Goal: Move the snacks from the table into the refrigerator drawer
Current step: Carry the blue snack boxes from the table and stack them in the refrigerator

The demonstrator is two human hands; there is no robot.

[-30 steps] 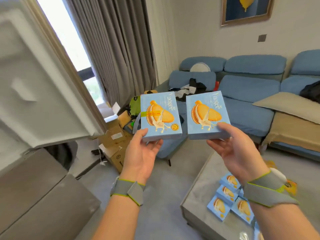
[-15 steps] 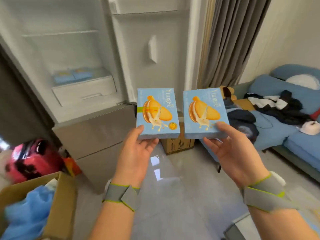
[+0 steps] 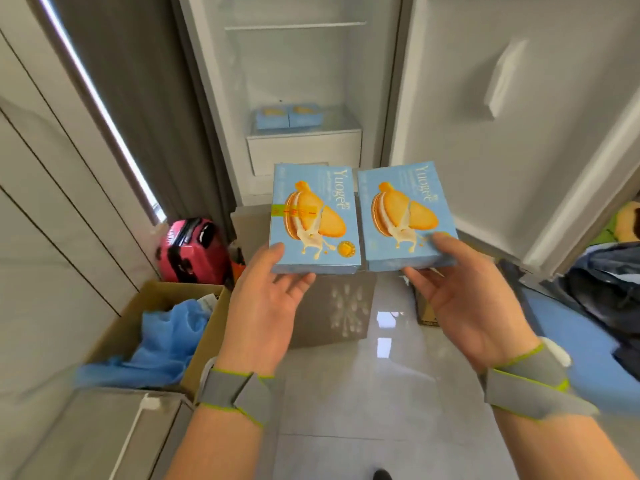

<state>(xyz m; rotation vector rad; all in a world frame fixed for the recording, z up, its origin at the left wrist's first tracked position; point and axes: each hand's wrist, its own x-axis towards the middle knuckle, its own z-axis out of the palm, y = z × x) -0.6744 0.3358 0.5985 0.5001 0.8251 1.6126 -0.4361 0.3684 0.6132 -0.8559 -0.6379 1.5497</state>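
Head view has the left hand (image 3: 263,306) pinching the left snack box (image 3: 313,220) and the right hand (image 3: 464,299) the right snack box (image 3: 405,216) by their near edges, held up before the refrigerator drawer (image 3: 304,150), and they look like light, stiff but crushable cardboard, so edge grips suit.

Bright, even daylight fills the frame, with a blown-out window strip (image 3: 104,112) at upper left and white glare on the glossy floor (image 3: 382,327) at centre. The snack boxes (image 3: 313,220) at centre are sharp, while motion blur smears the lower corners and wide-angle distortion bows the edges.
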